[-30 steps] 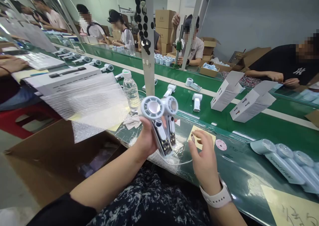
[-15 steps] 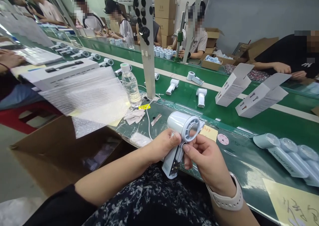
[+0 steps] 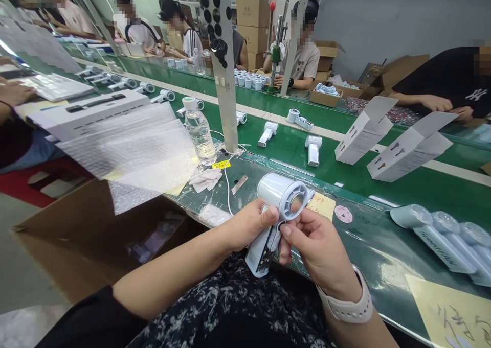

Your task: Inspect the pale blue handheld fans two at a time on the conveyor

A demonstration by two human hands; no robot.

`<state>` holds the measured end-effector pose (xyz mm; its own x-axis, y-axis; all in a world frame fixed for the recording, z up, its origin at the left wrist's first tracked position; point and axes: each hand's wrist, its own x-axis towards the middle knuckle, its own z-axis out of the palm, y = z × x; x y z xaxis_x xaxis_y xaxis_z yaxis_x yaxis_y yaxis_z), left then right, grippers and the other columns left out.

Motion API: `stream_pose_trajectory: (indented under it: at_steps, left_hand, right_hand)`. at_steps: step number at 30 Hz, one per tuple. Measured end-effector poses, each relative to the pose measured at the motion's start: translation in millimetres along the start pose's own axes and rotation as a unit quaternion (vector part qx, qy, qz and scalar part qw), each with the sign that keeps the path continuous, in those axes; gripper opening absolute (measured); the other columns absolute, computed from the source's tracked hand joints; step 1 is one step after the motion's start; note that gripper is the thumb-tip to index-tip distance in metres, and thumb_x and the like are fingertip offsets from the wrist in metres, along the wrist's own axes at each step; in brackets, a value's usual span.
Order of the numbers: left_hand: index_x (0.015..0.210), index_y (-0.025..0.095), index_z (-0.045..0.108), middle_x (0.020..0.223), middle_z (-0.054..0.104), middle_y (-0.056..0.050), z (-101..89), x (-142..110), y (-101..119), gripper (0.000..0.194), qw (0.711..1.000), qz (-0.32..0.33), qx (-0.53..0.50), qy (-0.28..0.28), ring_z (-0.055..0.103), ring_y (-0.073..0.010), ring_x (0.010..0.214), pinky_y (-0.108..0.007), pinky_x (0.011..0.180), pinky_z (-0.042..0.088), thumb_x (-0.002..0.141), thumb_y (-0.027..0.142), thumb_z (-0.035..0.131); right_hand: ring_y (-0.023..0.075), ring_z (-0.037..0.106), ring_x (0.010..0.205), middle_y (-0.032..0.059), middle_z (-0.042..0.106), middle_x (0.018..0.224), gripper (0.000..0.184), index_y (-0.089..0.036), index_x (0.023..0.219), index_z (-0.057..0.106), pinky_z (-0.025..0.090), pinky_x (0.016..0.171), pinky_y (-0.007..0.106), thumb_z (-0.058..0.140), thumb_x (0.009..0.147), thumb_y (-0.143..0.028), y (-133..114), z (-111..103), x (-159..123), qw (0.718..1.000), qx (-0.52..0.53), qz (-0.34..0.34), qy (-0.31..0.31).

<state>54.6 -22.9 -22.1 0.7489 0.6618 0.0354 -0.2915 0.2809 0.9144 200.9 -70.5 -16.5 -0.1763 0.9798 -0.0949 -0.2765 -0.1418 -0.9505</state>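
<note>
Pale blue fan with its handle open, held between two hands above the desk's near edge

In the head view, the handheld fan (image 3: 274, 187) is up in front of the person's lap, at the near edge of the green desk (image 3: 368, 251). Its head is a glossy, pale blue barrel, turned so that the ring at one end faces right; short spokes run round that ring to a shiny, silvery centre. The handle slants down to the left. One long side of it lacks a cover, and a dark circuit board (image 3: 264, 258) dotted with small bright parts shows there. A pale blue edge juts past the ring on the right; whether it belongs to the same fan is unclear.

The left hand (image 3: 249, 224) has its grip wrapped about the fan just below the head, thumb lying toward the ring. The right hand (image 3: 322, 246) has a narrow grip, its fingertips against the neck; I cannot tell whether they pinch something small.

Near the fan on the desk lie a yellow note (image 3: 326, 205), a thin metal strip (image 3: 240, 184) and a white cable (image 3: 227, 184).
</note>
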Motion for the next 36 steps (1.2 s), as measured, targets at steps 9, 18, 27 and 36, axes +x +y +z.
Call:
stream_pose_trajectory:
  at_steps: [9, 18, 27, 36]
  left_hand:
    - [0.063, 0.013, 0.063, 0.051, 0.064, -0.006, -0.6, 1.2, 2.0, 0.071, 1.000, -0.011, 0.005, -0.004, 0.060, -0.0153, 0.042, -0.025, 0.043, 0.052, 0.068, 0.084, 0.060]
    - [0.060, 0.011, 0.063, 0.047, 0.061, -0.006, 1.9, 1.4, 3.3, 0.071, 1.000, 0.002, 0.011, -0.022, 0.058, -0.0143, 0.040, -0.023, 0.041, 0.050, 0.075, 0.080, 0.058]
    - [0.060, 0.011, 0.063, 0.047, 0.061, -0.005, 2.4, 0.3, 3.6, 0.071, 1.000, 0.004, 0.020, -0.023, 0.059, -0.0139, 0.041, -0.023, 0.041, 0.049, 0.076, 0.080, 0.057]
    - [0.058, 0.011, 0.063, 0.049, 0.063, -0.006, 3.5, -2.0, -0.3, 0.074, 1.000, -0.008, 0.014, -0.007, 0.058, -0.0141, 0.041, -0.024, 0.042, 0.050, 0.071, 0.084, 0.056]
  right_hand:
    - [0.0126, 0.062, 0.040, -0.0021, 0.066, 0.047, 0.026, -0.018, 0.073, 0.063, 0.052, 0.042, 0.021, 0.082, 0.078, -0.035, 2.3, 0.2, 0.0, 1.000, 0.005, -0.012, 0.002]
    - [0.0101, 0.063, 0.040, -0.0024, 0.068, 0.049, 0.030, -0.017, 0.071, 0.061, 0.053, 0.043, 0.017, 0.083, 0.078, -0.036, 2.0, -0.7, 0.7, 0.999, 0.043, -0.003, -0.017]
    - [0.0098, 0.063, 0.039, -0.0022, 0.068, 0.048, 0.030, -0.017, 0.069, 0.060, 0.054, 0.042, 0.016, 0.083, 0.078, -0.033, 2.1, 0.9, -2.1, 0.999, 0.042, -0.012, -0.008]
    - [0.0093, 0.063, 0.038, -0.0021, 0.068, 0.047, 0.031, -0.017, 0.069, 0.061, 0.054, 0.042, 0.015, 0.084, 0.077, -0.036, 1.9, 1.4, -2.1, 0.998, 0.056, -0.001, -0.021]
